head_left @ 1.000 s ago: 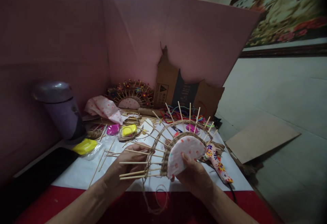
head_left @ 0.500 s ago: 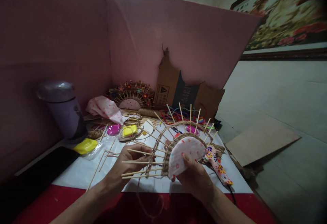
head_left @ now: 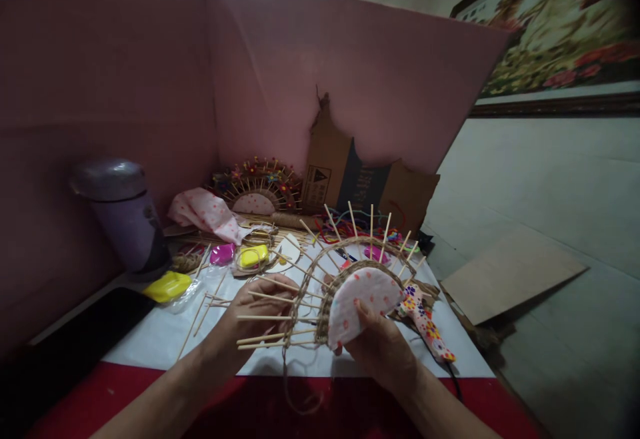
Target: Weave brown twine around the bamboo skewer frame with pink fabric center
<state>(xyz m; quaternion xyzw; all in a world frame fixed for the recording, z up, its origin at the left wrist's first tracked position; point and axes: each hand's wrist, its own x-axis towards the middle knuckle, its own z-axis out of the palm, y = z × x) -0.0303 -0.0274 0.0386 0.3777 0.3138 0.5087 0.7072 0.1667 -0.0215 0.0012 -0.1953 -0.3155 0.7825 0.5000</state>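
Head cam, looking down at a messy craft table. Both hands are on a half-round stick fan (head_left: 345, 272), held up just above the white sheet (head_left: 150, 339).

The right hand (head_left: 383, 349) is clamped on the dotted cloth half-circle (head_left: 363, 295) at the fan's middle, with the thumb pressed on the front. The flat edge of the fan faces that palm, so the sticks (head_left: 273, 299) spread out up and to the left, away from it. The lowest ones lie nearly level and point straight across the left hand (head_left: 250, 322).

That hand's fingers are curled in among those sticks, right by the outer ring of woven twine (head_left: 300, 292). I can't tell if they're actually pinching anything. A loose tail of twine (head_left: 300, 392) hangs off the ring's lower left end, so the left hand is clearly the nearer one to it.

Other stuff around: a flowery glue gun (head_left: 425, 325) just right of the fan, a purple jar (head_left: 123, 219) far left, a yellow packet (head_left: 167, 285), and a finished fan (head_left: 257, 189) at the back.
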